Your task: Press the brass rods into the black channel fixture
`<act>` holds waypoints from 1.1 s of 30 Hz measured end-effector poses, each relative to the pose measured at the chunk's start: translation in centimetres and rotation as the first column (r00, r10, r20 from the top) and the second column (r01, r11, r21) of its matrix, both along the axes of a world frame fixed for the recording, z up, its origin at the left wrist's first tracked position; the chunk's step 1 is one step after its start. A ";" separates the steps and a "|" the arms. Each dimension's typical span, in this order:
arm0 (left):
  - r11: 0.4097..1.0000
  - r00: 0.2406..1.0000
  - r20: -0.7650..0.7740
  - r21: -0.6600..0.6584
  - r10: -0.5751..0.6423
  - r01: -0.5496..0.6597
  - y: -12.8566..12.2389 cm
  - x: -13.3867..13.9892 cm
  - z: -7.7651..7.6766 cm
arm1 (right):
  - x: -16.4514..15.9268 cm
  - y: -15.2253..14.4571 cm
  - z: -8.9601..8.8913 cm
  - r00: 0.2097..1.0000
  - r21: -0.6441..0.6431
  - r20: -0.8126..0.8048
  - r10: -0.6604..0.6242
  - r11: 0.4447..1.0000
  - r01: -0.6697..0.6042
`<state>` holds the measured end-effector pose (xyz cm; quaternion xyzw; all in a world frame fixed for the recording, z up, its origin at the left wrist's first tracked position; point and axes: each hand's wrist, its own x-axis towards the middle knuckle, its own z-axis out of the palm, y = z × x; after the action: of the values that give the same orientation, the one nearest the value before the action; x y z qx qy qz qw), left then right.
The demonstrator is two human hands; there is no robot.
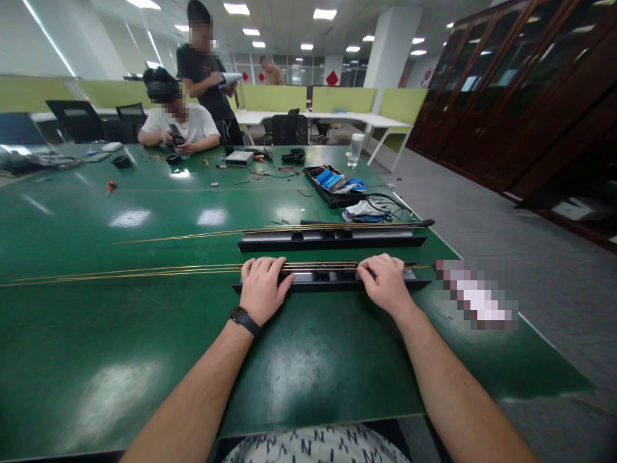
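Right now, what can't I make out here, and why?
Head view: part of the near black holder, hidden by the left hand.
Head view: the end of one near rod, cut off by left edge.
Head view: whether the right hand holds rods, its fingers hiding contact.
Head view: pixelated item at right, too blurred.

Ceiling lights (324, 13): shone white
Floor (443, 186): was grey
Cabinet (482, 103): stood at right, dark wood, glass-doored
Partitions (274, 98): ran yellow-green behind white desks (357, 119)
Pillar (393, 48): rose white
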<state>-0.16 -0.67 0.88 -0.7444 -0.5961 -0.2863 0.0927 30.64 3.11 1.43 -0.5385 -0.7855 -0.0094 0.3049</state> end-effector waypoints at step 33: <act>1.000 1.000 -0.001 -0.001 0.003 -0.003 0.0 -0.1 -0.2 | -0.3 0.0 -0.1 1.000 0.009 -0.013 0.004 1.000 -0.004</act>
<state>-0.21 -0.63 0.70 -0.7435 -0.5974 -0.2856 0.0931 30.35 3.10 1.30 -0.5357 -0.7844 -0.0087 0.3125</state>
